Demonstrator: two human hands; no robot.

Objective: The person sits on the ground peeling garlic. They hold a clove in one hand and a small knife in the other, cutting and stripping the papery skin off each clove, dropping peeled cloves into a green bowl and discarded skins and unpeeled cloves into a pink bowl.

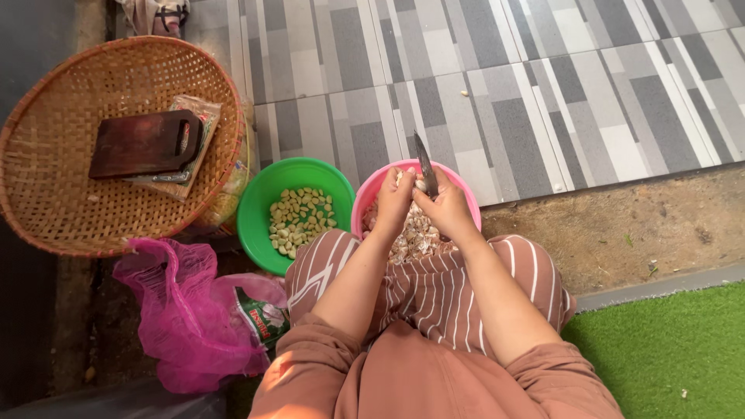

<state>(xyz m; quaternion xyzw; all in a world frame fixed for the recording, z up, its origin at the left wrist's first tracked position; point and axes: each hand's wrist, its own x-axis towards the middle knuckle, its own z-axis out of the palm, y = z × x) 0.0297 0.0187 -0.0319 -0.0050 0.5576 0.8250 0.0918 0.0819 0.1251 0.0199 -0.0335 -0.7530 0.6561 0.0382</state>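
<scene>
Both my hands meet over a pink bowl (456, 180) full of unpeeled garlic cloves and papery skins (410, 237). My right hand (448, 209) grips a small knife (424, 161) with its dark blade pointing away from me. My left hand (394, 200) pinches a garlic clove right against the blade; the clove itself is mostly hidden by my fingers. Left of the pink bowl stands a green bowl (268, 194) holding several peeled pale cloves (300, 219).
A wide woven basket (46, 194) at the left carries a dark wooden cutting board (143, 143) and a flat packet. A pink mesh bag (182, 318) lies by my left knee. Grey tiled floor lies ahead, green artificial turf (667, 357) at the right.
</scene>
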